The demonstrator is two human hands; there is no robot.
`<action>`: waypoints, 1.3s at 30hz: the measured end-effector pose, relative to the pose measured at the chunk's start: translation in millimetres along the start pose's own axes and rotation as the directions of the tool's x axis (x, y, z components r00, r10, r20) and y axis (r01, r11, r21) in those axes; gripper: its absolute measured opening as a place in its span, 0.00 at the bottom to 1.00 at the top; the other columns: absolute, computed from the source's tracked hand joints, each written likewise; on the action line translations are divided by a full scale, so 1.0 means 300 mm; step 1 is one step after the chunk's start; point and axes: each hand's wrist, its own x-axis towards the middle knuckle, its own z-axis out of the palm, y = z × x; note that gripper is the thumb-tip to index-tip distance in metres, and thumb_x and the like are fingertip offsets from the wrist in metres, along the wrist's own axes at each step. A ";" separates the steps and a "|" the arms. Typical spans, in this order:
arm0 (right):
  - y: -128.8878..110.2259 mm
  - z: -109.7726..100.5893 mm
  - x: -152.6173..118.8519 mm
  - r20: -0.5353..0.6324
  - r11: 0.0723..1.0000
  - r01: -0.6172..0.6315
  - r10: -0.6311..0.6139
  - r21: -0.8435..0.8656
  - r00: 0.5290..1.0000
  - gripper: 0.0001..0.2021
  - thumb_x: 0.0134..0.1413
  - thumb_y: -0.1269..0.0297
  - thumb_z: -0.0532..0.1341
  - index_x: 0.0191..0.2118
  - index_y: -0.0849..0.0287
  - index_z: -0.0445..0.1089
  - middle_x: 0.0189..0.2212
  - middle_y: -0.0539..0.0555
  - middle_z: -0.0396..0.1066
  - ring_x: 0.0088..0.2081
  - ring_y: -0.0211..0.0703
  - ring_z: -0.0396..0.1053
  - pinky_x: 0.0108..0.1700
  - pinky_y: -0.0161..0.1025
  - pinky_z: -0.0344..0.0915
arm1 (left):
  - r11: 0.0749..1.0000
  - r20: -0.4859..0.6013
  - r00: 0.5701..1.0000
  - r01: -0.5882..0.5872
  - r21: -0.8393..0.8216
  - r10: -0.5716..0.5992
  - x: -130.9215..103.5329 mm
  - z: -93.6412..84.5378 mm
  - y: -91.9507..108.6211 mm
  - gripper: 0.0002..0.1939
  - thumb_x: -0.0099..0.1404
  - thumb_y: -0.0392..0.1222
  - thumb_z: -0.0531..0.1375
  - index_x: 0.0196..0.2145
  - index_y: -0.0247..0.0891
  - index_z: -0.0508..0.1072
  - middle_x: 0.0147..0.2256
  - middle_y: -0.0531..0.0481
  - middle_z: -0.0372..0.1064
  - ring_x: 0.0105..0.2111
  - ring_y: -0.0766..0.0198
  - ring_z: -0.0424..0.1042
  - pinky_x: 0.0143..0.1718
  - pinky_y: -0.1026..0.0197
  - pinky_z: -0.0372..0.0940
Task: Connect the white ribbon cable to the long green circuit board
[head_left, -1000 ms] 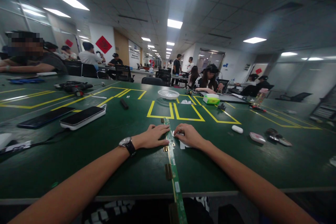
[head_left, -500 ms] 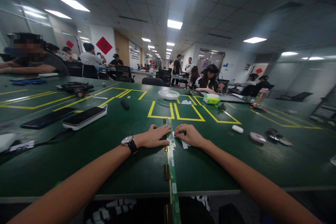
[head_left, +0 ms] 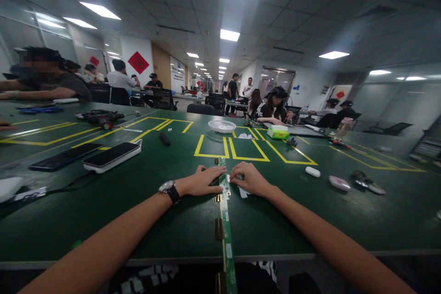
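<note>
A long, narrow green circuit board (head_left: pixel 228 250) runs away from me across the green table (head_left: pixel 165 234), its near end past the table's edge. Brown-gold tabs line its left side. My left hand (head_left: pixel 205 180) lies flat over the board's far part, fingers stretched across it. At the board's right edge, my right hand (head_left: pixel 253 179) has thumb and fingers pinched together beside a small pale patch; what they hold is too small to make out. A white slip (head_left: pixel 243 193) shows below that hand, partly covered by it.
Left of my arms lie a dark phone (head_left: pixel 65 156) and a white-cased device with a black screen (head_left: pixel 112 157). A white basket (head_left: pixel 222 126) stands ahead, with a green tissue pack (head_left: pixel 277 132) beyond. A white case (head_left: pixel 312 172) lies to the right. Several people sit around.
The view has shifted slightly. My left hand stays flat on the board, and my right hand's pinched fingers have moved very little at its right edge.
</note>
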 end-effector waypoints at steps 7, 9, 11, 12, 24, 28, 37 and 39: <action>-0.008 0.004 0.029 0.128 0.975 0.207 -0.216 0.081 0.968 0.21 0.54 0.82 0.55 0.49 0.56 0.74 0.50 0.55 0.74 0.53 0.44 0.68 0.56 0.44 0.62 | 0.982 -0.154 0.981 0.097 -0.163 -0.122 0.013 0.002 -0.005 0.31 0.74 0.57 0.47 0.68 0.43 0.48 0.68 0.41 0.47 0.66 0.48 0.49 0.62 0.41 0.46; 0.004 0.005 0.038 0.186 0.975 0.209 -0.220 0.077 0.958 0.24 0.52 0.84 0.53 0.50 0.55 0.74 0.51 0.55 0.73 0.53 0.43 0.68 0.57 0.43 0.62 | 0.977 -0.229 0.962 0.107 -0.185 -0.149 0.015 0.000 -0.007 0.28 0.74 0.56 0.46 0.67 0.43 0.51 0.67 0.42 0.48 0.66 0.50 0.49 0.62 0.42 0.47; 0.032 -0.004 0.039 0.218 0.990 0.139 -0.133 -0.013 0.967 0.24 0.53 0.83 0.53 0.51 0.55 0.74 0.53 0.53 0.73 0.54 0.41 0.68 0.58 0.41 0.61 | 0.979 -0.283 0.946 0.111 -0.174 -0.157 0.016 -0.001 -0.006 0.27 0.74 0.53 0.48 0.66 0.42 0.54 0.66 0.42 0.50 0.65 0.50 0.51 0.62 0.43 0.48; 0.052 -0.014 0.036 0.232 0.993 0.072 -0.048 -0.098 0.972 0.24 0.55 0.81 0.54 0.52 0.54 0.73 0.54 0.52 0.72 0.55 0.40 0.67 0.59 0.39 0.60 | 0.981 -0.298 0.942 0.111 -0.161 -0.155 0.016 0.000 -0.006 0.26 0.74 0.52 0.48 0.65 0.42 0.55 0.66 0.42 0.51 0.65 0.50 0.51 0.62 0.43 0.49; 0.238 -0.095 -0.048 -0.008 0.660 -0.505 0.603 -0.556 0.798 0.20 0.67 0.62 0.47 0.54 0.60 0.71 0.55 0.65 0.68 0.56 0.63 0.64 0.55 0.59 0.58 | 0.997 -0.321 0.944 0.071 -0.011 -0.071 0.019 0.010 -0.010 0.23 0.75 0.52 0.48 0.63 0.43 0.58 0.64 0.44 0.55 0.63 0.51 0.54 0.58 0.46 0.53; 0.213 -0.089 -0.039 -0.002 0.642 -0.530 0.636 -0.555 0.772 0.23 0.69 0.58 0.43 0.53 0.59 0.72 0.56 0.64 0.67 0.55 0.60 0.64 0.54 0.58 0.58 | 0.997 -0.302 0.951 0.077 0.028 -0.065 0.014 0.004 -0.003 0.24 0.74 0.52 0.49 0.64 0.44 0.57 0.64 0.45 0.55 0.62 0.51 0.53 0.58 0.46 0.53; 0.194 -0.064 -0.039 -0.002 0.636 -0.569 0.666 -0.522 0.746 0.26 0.69 0.52 0.42 0.58 0.59 0.66 0.59 0.64 0.63 0.59 0.61 0.59 0.55 0.60 0.56 | 0.997 -0.268 0.962 0.061 0.055 -0.044 0.011 0.000 0.018 0.23 0.74 0.52 0.50 0.63 0.46 0.57 0.62 0.46 0.58 0.60 0.52 0.56 0.56 0.49 0.52; 0.195 -0.060 -0.044 -0.001 0.636 -0.579 0.673 -0.509 0.740 0.27 0.68 0.49 0.41 0.60 0.59 0.64 0.61 0.64 0.61 0.60 0.61 0.57 0.57 0.60 0.53 | 0.996 -0.261 0.964 0.059 0.063 -0.041 0.012 0.001 0.019 0.23 0.74 0.52 0.50 0.64 0.46 0.56 0.63 0.46 0.58 0.61 0.52 0.55 0.56 0.49 0.52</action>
